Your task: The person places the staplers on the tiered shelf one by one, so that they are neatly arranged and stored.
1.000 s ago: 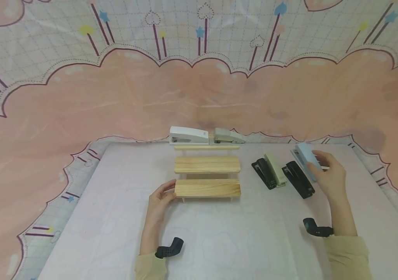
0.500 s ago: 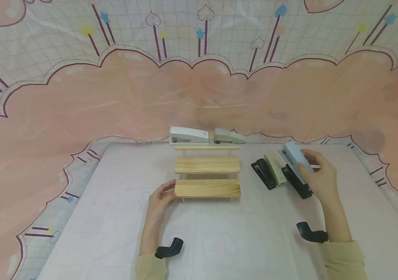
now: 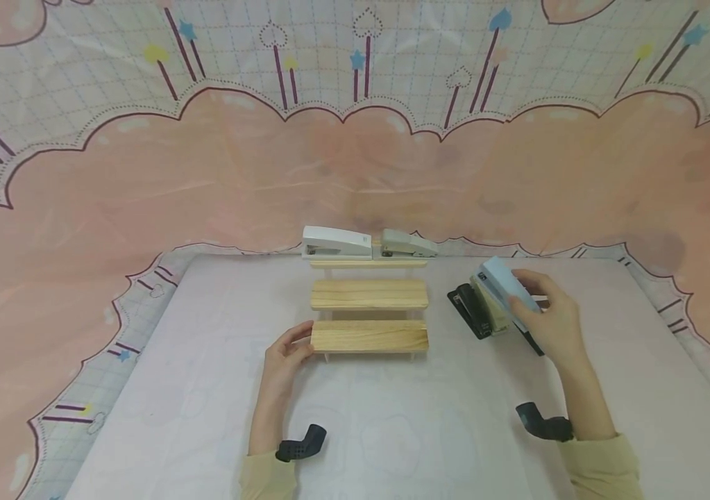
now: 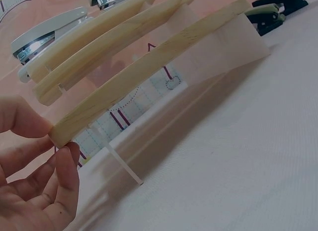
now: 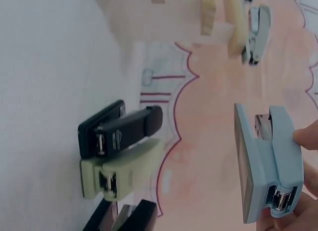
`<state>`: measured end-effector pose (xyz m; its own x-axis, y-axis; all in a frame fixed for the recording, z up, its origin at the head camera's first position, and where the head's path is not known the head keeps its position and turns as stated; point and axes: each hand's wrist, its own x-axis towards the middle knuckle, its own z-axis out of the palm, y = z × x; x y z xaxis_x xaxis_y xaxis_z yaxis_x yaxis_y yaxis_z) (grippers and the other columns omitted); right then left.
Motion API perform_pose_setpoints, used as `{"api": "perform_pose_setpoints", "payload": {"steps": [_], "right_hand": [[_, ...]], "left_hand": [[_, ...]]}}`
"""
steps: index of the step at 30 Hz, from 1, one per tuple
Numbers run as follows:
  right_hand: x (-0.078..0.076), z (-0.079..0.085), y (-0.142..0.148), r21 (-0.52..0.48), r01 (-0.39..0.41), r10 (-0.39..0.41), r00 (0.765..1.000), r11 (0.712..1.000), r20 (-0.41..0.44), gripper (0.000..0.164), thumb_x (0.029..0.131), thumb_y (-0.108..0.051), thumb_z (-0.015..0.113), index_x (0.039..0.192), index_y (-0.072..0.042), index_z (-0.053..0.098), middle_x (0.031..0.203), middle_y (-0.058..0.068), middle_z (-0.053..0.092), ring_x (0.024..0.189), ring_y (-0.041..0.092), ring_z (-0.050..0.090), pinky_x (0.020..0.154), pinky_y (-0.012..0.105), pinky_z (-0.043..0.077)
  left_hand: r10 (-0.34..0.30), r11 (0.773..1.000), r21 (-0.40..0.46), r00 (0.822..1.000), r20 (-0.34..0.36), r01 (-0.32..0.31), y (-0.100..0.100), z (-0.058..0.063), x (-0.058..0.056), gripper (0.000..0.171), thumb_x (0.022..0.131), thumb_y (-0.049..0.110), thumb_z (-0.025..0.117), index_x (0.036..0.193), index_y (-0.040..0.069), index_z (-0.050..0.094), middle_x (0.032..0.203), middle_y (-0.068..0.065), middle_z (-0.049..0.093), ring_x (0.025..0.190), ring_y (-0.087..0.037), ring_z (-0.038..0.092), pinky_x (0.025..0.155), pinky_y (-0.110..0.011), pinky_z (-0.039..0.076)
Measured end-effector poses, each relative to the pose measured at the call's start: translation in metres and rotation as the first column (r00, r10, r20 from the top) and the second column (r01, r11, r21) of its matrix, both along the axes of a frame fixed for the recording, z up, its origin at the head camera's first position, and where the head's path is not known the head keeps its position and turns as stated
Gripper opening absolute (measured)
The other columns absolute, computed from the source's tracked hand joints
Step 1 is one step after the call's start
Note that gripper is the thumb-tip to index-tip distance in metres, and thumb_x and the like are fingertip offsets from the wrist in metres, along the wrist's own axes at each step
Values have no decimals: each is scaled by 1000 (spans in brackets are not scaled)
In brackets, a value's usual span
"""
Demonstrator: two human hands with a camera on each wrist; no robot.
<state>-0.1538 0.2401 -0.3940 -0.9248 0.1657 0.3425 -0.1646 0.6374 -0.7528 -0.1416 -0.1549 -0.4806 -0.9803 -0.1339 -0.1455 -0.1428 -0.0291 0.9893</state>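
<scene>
My right hand [image 3: 556, 321] grips a light blue stapler [image 3: 503, 286] by its side, fingers and thumb around it. In the right wrist view this stapler [image 5: 285, 156] is raised off the table, over the other staplers. Below it lie a black stapler [image 3: 470, 311], a pale green stapler [image 5: 124, 174] and a second black stapler [image 3: 531, 342], mostly hidden in the head view. My left hand [image 3: 284, 355] pinches the left end of the lowest board of a three-step wooden rack [image 3: 370, 337], thumb above and fingers below in the left wrist view.
On the rack's top step sit a white stapler [image 3: 339, 243] and a grey-green stapler [image 3: 406, 243]. The lower two boards are bare. A white cloth [image 3: 392, 430] covers the table, and a patterned peach backdrop [image 3: 355, 173] rises behind.
My right hand has carried the light blue stapler leftward, across the right-hand black stapler to the pale green one. My left hand and the rack stay put.
</scene>
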Motion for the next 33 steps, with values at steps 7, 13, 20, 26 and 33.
{"api": "perform_pose_setpoints", "payload": {"steps": [7,13,20,26,33], "right_hand": [[1,0,-12,0,-44,44,998,999,36,42,89,-10,62,130,-9,57,122,16,62,103,6,49,82,18,40],[2,2,-26,-9,-91,91,995,996,44,43,87,-10,63,129,-10,58,122,16,62,103,7,50,84,19,40],[1,4,-43,-14,-156,157,986,988,50,43,87,-8,63,129,-9,57,122,18,61,107,28,55,85,34,45],[-5,5,-59,-20,-193,194,980,981,39,42,85,-4,64,127,-8,58,121,19,62,108,31,55,89,43,43],[-11,5,-74,-50,-249,252,966,967,50,43,85,-5,64,127,-10,58,125,18,59,111,33,54,94,56,45]], "left_hand": [[-5,1000,-1,1000,-9,5,-1,-1,-1,48,85,-7,54,131,2,56,129,-17,55,93,-4,60,79,-16,50],[-6,1000,6,1000,-2,6,-2,-1,0,48,85,-6,54,131,3,56,129,-17,56,93,-4,61,80,-16,51],[-5,1000,4,1000,19,4,-3,-1,1,47,85,-6,54,131,4,56,129,-16,56,94,-4,61,81,-16,51],[-7,1000,-3,1000,16,7,-3,-2,0,48,85,-5,55,131,4,56,130,-16,55,94,-4,61,81,-16,50],[-6,1000,13,1000,13,5,-2,-1,0,48,84,-5,54,131,3,56,129,-16,55,94,-4,62,81,-16,50]]}}
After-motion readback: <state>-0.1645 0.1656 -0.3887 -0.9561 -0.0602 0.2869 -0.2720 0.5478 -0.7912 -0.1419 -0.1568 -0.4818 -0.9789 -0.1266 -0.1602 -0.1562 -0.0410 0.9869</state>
